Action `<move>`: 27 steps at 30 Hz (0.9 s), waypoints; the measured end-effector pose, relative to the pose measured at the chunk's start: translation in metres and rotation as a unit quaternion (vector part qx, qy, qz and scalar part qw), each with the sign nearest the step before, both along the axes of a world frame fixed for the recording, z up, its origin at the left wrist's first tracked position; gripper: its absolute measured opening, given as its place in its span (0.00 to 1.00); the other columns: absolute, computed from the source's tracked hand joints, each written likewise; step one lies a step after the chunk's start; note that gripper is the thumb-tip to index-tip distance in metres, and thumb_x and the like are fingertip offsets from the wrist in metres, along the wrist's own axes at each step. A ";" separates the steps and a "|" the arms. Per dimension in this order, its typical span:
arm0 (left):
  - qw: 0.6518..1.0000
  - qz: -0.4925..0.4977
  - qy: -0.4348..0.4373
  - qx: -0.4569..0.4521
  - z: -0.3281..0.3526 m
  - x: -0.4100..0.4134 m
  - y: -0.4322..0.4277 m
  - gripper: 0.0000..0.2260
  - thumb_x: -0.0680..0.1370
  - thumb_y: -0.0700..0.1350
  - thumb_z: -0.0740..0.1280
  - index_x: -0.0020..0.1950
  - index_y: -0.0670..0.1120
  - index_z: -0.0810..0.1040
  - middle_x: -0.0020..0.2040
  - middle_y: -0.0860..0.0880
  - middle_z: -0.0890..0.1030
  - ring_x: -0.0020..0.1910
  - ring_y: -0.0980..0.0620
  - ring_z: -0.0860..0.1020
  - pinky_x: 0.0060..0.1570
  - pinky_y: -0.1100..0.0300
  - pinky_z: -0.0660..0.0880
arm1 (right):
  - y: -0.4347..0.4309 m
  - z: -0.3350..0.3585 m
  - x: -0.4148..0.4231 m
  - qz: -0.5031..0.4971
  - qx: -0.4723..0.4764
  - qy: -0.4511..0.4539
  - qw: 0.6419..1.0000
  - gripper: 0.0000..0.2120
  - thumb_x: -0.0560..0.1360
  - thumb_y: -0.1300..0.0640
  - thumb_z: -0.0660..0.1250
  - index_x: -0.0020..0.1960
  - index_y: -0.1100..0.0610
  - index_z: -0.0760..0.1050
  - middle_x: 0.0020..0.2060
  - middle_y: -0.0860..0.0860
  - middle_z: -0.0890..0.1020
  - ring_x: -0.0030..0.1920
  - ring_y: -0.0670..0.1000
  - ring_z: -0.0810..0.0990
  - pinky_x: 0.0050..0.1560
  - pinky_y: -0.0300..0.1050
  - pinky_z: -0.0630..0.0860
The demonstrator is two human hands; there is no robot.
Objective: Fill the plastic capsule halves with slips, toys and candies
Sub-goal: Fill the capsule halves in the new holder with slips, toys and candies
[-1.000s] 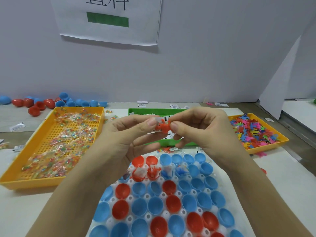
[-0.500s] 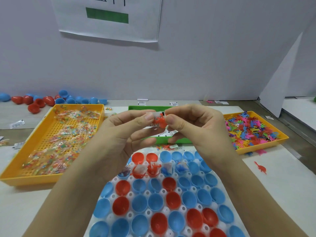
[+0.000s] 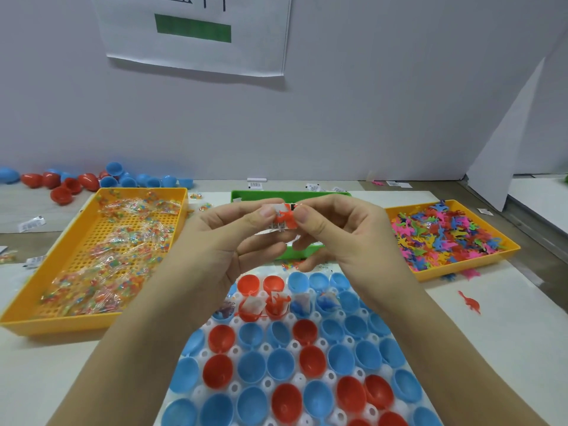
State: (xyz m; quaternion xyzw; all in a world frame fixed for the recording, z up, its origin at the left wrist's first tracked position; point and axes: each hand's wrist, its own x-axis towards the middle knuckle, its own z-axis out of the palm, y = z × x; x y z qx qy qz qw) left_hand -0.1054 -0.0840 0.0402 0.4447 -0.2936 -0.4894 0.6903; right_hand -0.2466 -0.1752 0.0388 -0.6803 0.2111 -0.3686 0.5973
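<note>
Two hands: left hand (image 3: 221,250) and right hand (image 3: 344,241) raised together at centre frame, above the capsule halves (image 3: 278,364).
Left fingers (image 3: 264,212): curled, thumb and forefinger pinching the left edge of the slip (image 3: 278,226); nothing else held.
Right fingers (image 3: 304,215): curled, thumb and forefinger pressing the red toy (image 3: 286,217) against the slip's right part.
Change: hardly any travel over the last second; slip now turned more toward the camera with its print showing, toy lying flat on it instead of half buried between fingertips.
Meaning: probably slip and toy paired into one bundle, ready to go down; not yet placed.
Capsule halves: red and blue, open side up in the white holder (image 3: 235,388), lower centre; several in the second row from the top already carrying slip and toy, the rest apparently empty.
Supplies: candies (image 3: 101,256) in the left orange tray (image 3: 58,325); toys (image 3: 445,238) in the right orange tray (image 3: 461,269); green tray (image 3: 246,196) behind the hands, contents mostly hidden.
Stray red toy (image 3: 470,304): alone on the bench (image 3: 522,348), right of frame.
</note>
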 end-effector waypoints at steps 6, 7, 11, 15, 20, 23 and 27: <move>0.999 0.014 -0.027 -0.009 -0.005 -0.006 -0.004 0.10 0.69 0.45 0.69 0.46 0.47 0.88 0.45 0.43 0.86 0.43 0.48 0.86 0.37 0.63 0.81 | -0.001 -0.003 0.002 -0.017 0.013 -0.028 0.999 0.08 0.68 0.53 0.71 0.45 0.56 0.81 0.35 0.50 0.84 0.34 0.49 0.82 0.27 0.41 0.78; 0.999 0.012 -0.028 -0.010 -0.006 -0.006 -0.004 0.11 0.70 0.45 0.68 0.47 0.46 0.87 0.45 0.42 0.86 0.43 0.48 0.86 0.37 0.63 0.81 | -0.001 -0.004 0.002 -0.016 0.014 -0.027 0.999 0.08 0.68 0.54 0.71 0.45 0.56 0.81 0.35 0.50 0.84 0.33 0.49 0.82 0.28 0.42 0.78; 0.998 0.024 -0.058 -0.012 -0.007 -0.006 -0.006 0.11 0.70 0.45 0.68 0.48 0.49 0.87 0.40 0.47 0.85 0.37 0.54 0.83 0.37 0.64 0.80 | -0.001 -0.004 0.003 -0.008 0.022 -0.025 0.999 0.10 0.68 0.55 0.72 0.48 0.57 0.82 0.38 0.51 0.85 0.34 0.49 0.81 0.29 0.42 0.79; 0.997 0.019 -0.072 -0.014 -0.009 -0.008 -0.007 0.12 0.69 0.46 0.68 0.49 0.51 0.86 0.38 0.49 0.84 0.35 0.57 0.80 0.36 0.65 0.79 | -0.002 -0.006 0.003 -0.012 0.020 -0.022 0.999 0.10 0.70 0.56 0.71 0.49 0.58 0.82 0.39 0.51 0.85 0.35 0.48 0.81 0.30 0.42 0.79; 0.995 0.001 -0.103 0.003 -0.007 -0.006 -0.005 0.14 0.67 0.49 0.69 0.50 0.52 0.86 0.43 0.51 0.86 0.37 0.57 0.80 0.38 0.64 0.80 | -0.011 -0.001 -0.003 -0.007 0.005 -0.026 1.000 0.06 0.67 0.55 0.71 0.43 0.55 0.82 0.35 0.49 0.83 0.34 0.47 0.80 0.27 0.39 0.77; 0.991 0.050 -0.122 0.012 -0.005 0.009 -0.003 0.14 0.67 0.46 0.70 0.51 0.49 0.86 0.46 0.51 0.86 0.37 0.56 0.80 0.38 0.64 0.80 | -0.023 0.002 -0.018 0.013 -0.011 -0.015 1.000 0.03 0.67 0.55 0.72 0.40 0.53 0.83 0.34 0.49 0.82 0.35 0.47 0.80 0.26 0.39 0.77; 0.985 0.115 -0.131 -0.005 -0.001 0.043 0.004 0.09 0.76 0.41 0.66 0.47 0.49 0.86 0.43 0.53 0.86 0.35 0.57 0.81 0.38 0.65 0.79 | -0.031 -0.013 -0.041 0.032 -0.027 0.106 0.993 0.08 0.67 0.54 0.72 0.44 0.56 0.81 0.35 0.50 0.82 0.33 0.50 0.80 0.24 0.41 0.77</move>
